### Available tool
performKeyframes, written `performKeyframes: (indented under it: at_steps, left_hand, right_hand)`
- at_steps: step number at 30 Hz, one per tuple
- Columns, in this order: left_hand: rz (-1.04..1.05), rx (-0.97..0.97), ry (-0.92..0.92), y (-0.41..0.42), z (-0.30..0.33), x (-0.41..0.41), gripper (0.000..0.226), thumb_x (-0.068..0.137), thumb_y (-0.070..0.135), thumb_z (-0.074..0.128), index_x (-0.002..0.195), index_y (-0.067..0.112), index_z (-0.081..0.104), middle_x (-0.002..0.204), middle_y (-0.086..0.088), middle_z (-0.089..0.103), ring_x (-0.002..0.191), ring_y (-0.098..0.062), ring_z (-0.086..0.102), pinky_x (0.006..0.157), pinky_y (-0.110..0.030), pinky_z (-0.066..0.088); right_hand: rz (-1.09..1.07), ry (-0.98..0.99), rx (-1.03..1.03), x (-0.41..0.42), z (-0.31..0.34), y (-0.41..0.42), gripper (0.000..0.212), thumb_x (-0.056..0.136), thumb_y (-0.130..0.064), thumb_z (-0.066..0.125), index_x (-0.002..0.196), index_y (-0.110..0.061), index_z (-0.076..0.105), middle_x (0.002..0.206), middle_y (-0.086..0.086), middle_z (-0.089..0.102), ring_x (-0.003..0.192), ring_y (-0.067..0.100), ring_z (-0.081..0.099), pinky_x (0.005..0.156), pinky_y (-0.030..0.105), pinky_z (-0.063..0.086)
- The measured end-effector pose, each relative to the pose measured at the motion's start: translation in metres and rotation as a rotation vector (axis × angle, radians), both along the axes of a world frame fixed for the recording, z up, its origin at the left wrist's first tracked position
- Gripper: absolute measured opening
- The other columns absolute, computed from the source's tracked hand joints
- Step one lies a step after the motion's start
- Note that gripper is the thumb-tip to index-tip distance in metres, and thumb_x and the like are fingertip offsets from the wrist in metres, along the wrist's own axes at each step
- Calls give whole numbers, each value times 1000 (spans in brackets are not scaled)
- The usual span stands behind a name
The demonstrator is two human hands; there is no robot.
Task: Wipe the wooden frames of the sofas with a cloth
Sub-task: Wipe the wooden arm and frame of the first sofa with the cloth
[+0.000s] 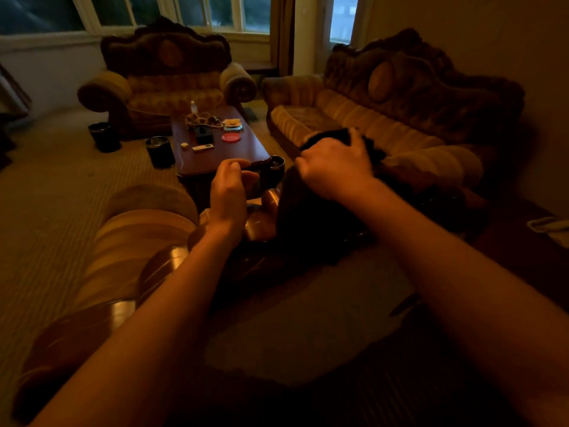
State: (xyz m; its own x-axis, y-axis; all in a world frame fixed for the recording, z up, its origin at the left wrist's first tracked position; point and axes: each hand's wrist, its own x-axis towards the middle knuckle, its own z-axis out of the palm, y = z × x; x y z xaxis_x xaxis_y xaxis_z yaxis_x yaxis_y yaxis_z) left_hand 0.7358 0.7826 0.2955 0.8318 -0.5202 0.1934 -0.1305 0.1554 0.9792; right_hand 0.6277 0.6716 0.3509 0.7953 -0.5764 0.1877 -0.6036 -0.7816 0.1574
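I stand behind the near sofa, whose glossy carved wooden frame [167, 261] runs below my arms. A dark cloth [311, 217] hangs over the top of that frame. My right hand [335, 169] grips a bunch of the cloth from above. My left hand [229, 188], fingers curled, pinches a stretched edge of the same cloth just left of it. Across the room are a carved armchair [166, 57] and a long sofa [409, 97] with dark wooden crests. The light is dim and the cloth's outline is hard to see.
A dark red coffee table [246, 149] with a remote, a red lid, cords and a bottle stands in the middle. Two dark bins [160, 152] [104, 137] stand on the carpet to its left. A pale cloth [551, 229] lies at the right edge.
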Motion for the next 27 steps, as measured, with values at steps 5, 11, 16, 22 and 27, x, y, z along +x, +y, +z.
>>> performKeyframes:
  at_steps: [5,11,16,22,27]
  left_hand:
    - [-10,4,-8,-1,1,0,23,100,21,31,95,13,52,85,-6,60,82,-17,58,57,-24,50]
    - [-2,-37,-25,-2,-3,0,23,93,27,34,82,22,53,82,-5,61,79,-15,59,72,-27,47]
    - [22,-74,-20,-4,-8,4,25,96,25,33,83,22,53,82,-4,61,81,-16,59,74,-30,47]
    - [105,-96,80,-3,-7,11,27,100,15,30,88,20,54,81,-7,62,77,-19,59,69,-31,45]
    - [230,-206,186,1,-9,10,29,98,10,32,83,19,55,78,-6,61,77,-15,60,70,-24,46]
  right_hand:
    - [-144,150,8,19,7,-1,42,96,-28,27,127,-19,54,133,12,52,125,32,43,106,49,21]
    - [60,32,-56,3,-32,65,47,101,-34,23,137,-12,43,142,6,42,137,24,27,113,45,10]
    - [52,65,-17,2,-36,65,49,100,-36,22,140,-14,38,147,4,37,141,23,20,114,49,3]
    - [-29,384,233,84,-16,53,42,97,-40,32,128,-21,52,136,6,50,129,27,41,103,45,23]
    - [160,95,-4,33,-33,65,33,97,-29,32,115,-17,57,122,6,55,119,25,45,105,43,21]
